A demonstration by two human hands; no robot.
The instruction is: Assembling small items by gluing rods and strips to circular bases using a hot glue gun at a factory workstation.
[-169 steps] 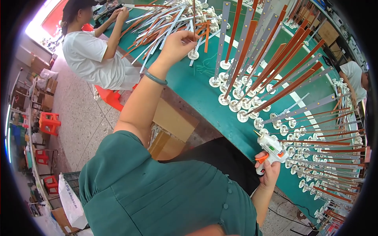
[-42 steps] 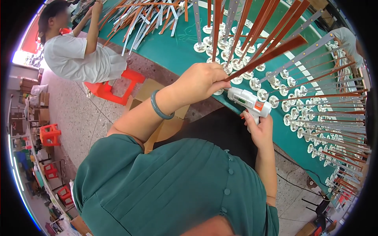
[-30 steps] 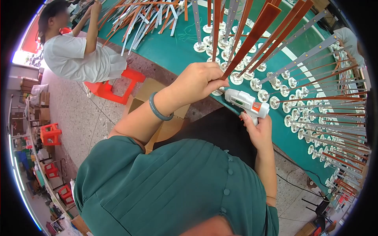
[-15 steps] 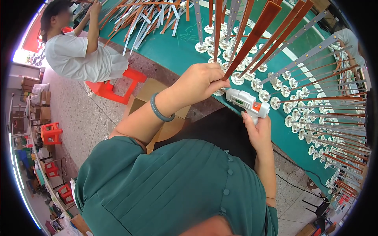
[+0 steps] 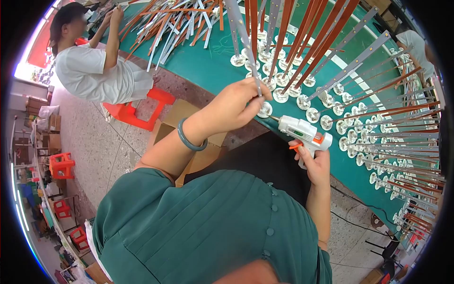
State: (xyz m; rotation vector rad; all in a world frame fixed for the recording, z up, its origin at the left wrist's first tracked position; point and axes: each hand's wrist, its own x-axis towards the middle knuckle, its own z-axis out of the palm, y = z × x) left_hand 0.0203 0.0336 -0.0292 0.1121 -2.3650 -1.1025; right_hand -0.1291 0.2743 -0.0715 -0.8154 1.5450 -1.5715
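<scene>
My left hand pinches the lower part of a long, thin grey LED strip, which rises from the fingers and leans away. Just by the fingertips, a round white base rests at the table's near edge. In my right hand is a white glue gun with an orange trigger, gripped by its handle. Its nozzle points left, close to that base; whether it touches is too small to tell. The strip's lower end is partly hidden by my left hand.
Many white bases with upright strips crowd the green table. Loose brown and white strips lie piled at the far left. An open cardboard box stands below the edge. Another person sits at left on a red stool.
The strip at my left hand now shows its grey LED face and leans left, where a brown face showed before. The glue gun has shifted slightly right and down, uncovering its nozzle and the base.
</scene>
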